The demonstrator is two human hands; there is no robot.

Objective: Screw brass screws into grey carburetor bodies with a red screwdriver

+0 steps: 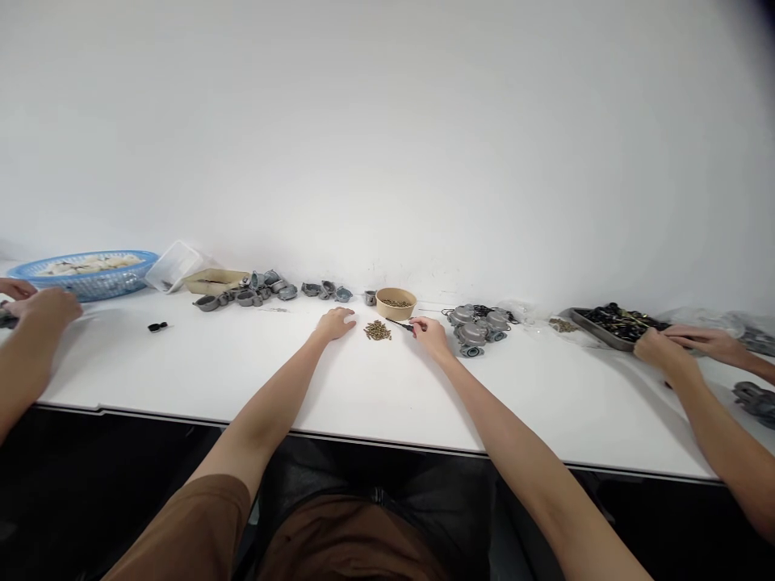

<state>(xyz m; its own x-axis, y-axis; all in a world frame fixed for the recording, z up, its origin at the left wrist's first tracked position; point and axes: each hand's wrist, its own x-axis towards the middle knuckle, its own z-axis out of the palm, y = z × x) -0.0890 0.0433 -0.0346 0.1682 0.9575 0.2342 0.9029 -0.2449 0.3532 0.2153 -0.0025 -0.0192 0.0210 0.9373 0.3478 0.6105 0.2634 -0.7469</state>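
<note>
A small heap of brass-coloured screws (378, 330) lies on the white table between my hands. Behind it stands a round tan tub (395, 304) with more of the same small pieces inside. My right hand (431, 335) is closed around a slim, dark pointed tool (400, 324), whose tip reaches left between the heap and the tub; its exact kind is too small to tell. To the left of the heap, my left hand (335, 323) rests near the tabletop with its fingers stretched out, holding nothing. Just right of my right hand sit several grey metal housings (475, 327) with black wires.
Along the wall at left are grey metal parts (260, 289), a yellowish tray (215, 280), a clear box (178, 266) and a blue basket (90, 282). A dark tray (605, 329) of black parts stands at right. Co-workers' hands (672, 353) work at both sides.
</note>
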